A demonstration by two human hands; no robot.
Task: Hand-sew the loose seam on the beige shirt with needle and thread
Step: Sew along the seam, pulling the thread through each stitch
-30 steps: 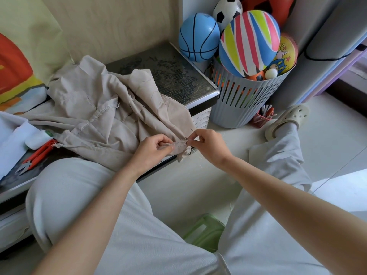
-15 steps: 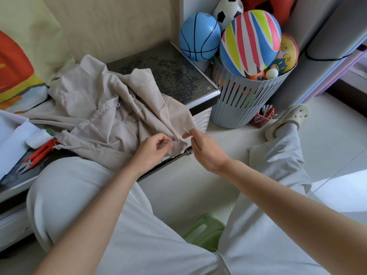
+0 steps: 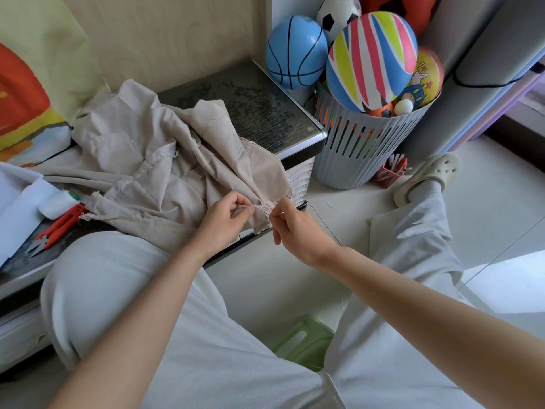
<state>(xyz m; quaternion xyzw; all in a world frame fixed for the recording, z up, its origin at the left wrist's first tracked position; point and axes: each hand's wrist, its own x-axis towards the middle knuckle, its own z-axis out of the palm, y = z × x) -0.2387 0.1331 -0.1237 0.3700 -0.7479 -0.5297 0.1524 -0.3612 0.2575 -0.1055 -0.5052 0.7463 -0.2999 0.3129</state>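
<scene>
Beige crumpled shirt [image 3: 141, 160] looks mid-repair, unfinished. Left hand [image 3: 227, 219] pinches its seam [image 3: 261, 206]; right hand [image 3: 295, 231] pinches, presumably, the unseen needle.

We take the grey slatted plastic basket [image 3: 362, 154] as our mark. In its mouth we see a large ball striped pink, yellow, blue and white [image 3: 371, 60], a yellow cartoon-printed ball [image 3: 426, 75] and a small white ball [image 3: 403, 107]. Up at its left sit a blue ball with black basketball lines [image 3: 295, 53] and a black-and-white football [image 3: 337, 10]. Just right of its foot stands a small red pen pot [image 3: 390, 171], with a beige perforated clog [image 3: 430, 175] beyond. The dark patterned bench [image 3: 265, 107] ends left of the basket; red thread snips [image 3: 56, 225] lie far left. A green plastic stool [image 3: 303, 340] stands well below.
</scene>
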